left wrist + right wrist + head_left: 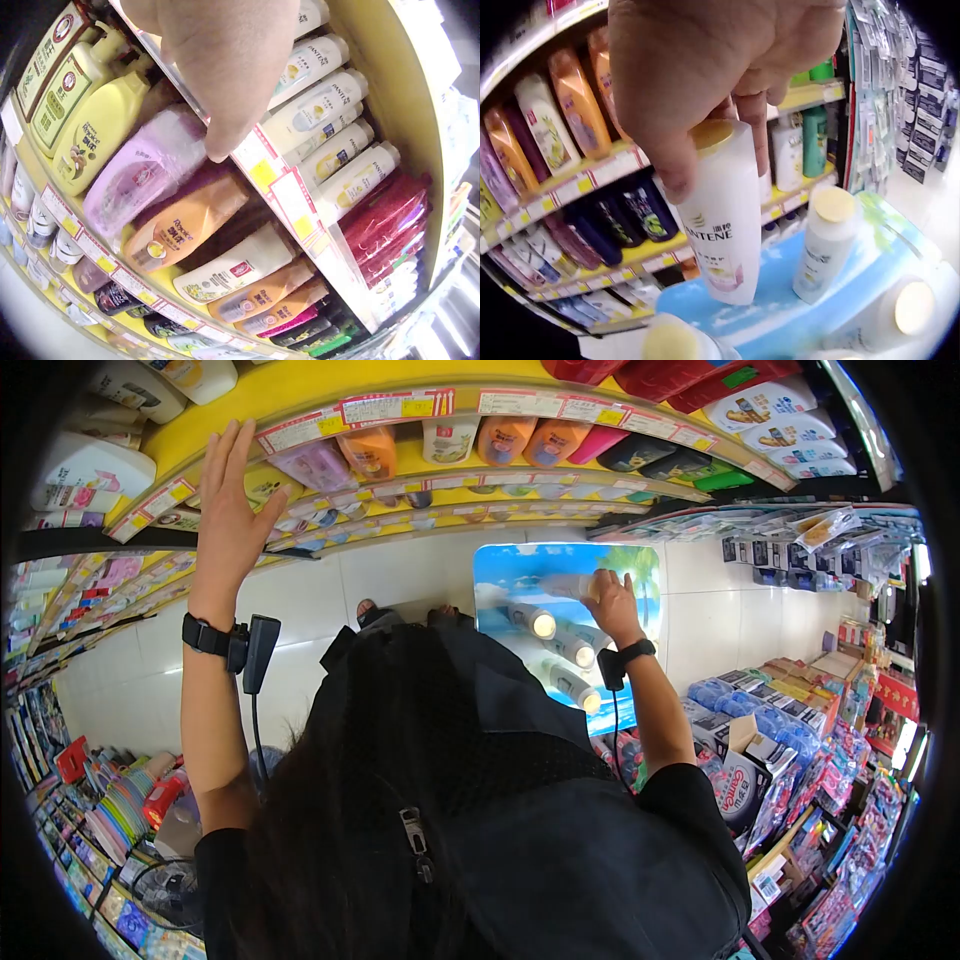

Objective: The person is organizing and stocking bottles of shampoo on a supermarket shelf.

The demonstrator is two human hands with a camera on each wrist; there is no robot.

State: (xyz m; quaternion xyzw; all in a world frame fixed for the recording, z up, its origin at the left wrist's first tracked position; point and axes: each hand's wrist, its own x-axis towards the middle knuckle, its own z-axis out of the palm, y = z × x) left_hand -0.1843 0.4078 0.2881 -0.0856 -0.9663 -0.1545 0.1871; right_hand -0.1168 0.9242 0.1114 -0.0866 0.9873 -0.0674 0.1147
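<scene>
Over the blue table (500, 568), we are gripping a white bottle (724, 225) near its yellow cap with our right hand (612, 608), thumb on one side and fingers on the other. We cannot tell whether its base is resting on the tabletop or hanging just above. Our left hand (228, 510) is holding nothing; its fingers are pointing straight by the upper price strip (350, 412), and we cannot tell whether they are touching it. Other white bottles (825, 247) are standing near the held one, so by swinging sideways we are risking a knock that topples them. Because we are pinching only the smooth top, the bottle could tilt or slip. Our right wrist camera (611, 669) is hanging close to the caps and could catch one. Near our left thumb, a purple bottle (142, 176) is sitting where a stray brush might tip it.
</scene>
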